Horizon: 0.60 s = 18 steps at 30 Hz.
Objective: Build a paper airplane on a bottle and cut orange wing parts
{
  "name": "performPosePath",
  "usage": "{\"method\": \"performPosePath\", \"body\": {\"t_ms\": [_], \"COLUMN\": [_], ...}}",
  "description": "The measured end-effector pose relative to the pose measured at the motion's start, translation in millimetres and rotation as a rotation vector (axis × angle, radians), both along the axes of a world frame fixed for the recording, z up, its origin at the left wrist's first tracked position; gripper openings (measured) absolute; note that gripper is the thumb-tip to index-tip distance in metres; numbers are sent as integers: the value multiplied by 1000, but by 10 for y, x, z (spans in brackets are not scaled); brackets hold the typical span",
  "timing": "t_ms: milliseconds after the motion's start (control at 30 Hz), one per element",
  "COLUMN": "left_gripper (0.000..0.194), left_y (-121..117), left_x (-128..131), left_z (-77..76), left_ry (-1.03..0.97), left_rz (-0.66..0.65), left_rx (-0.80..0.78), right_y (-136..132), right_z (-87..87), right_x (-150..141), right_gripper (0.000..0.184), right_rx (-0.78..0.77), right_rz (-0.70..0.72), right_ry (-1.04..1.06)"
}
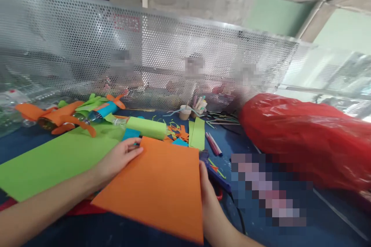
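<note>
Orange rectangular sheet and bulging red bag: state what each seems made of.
Orange rectangular sheet: apparently matt card or perhaps craft foam; its flat surface shows no gloss. Bulging red bag: probably thin, glossy plastic film, given its creases and bright highlights.

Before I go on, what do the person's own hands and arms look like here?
The left hand and right hand wear no gloves. The left forearm and right forearm show no sleeve, watch or bracelet. The right hand is partly hidden, so rings there cannot be ruled out.
</note>
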<state>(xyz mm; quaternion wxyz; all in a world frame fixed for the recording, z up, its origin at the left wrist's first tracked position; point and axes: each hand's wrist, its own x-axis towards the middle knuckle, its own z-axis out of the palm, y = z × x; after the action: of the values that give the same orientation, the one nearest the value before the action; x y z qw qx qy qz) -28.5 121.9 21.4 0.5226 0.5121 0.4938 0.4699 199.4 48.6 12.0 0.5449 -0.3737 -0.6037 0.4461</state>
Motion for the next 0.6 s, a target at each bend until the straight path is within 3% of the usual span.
{"method": "performPosePath", "body": {"t_ms": [67,167,300,400,600], "left_gripper": [39,42,42,39,31], "left_y": [-194,-338,-355,-339,-337], "left_x": [-80,-151,-175,-186,-233], "left_z": [-82,-137,-106,-44,-79], "left_ry": [-41,-103,-172,-257,-276], "left_rz": [-5,-15,-32,-69,-197], "left_rx": [-31,-74,-123,-193,-224], "right_y": [8,-1,-37,-50,-42], "right_z": [3,2,19,32,3], "right_x": [37,109,154,152,116], "right_gripper": [52,71,50,39,44], "right_rx": [39,201,465,453,392], "right_rz": [-9,-4,324,326,223], "right_ry": [-39,-270,-574,-579,-577]}}
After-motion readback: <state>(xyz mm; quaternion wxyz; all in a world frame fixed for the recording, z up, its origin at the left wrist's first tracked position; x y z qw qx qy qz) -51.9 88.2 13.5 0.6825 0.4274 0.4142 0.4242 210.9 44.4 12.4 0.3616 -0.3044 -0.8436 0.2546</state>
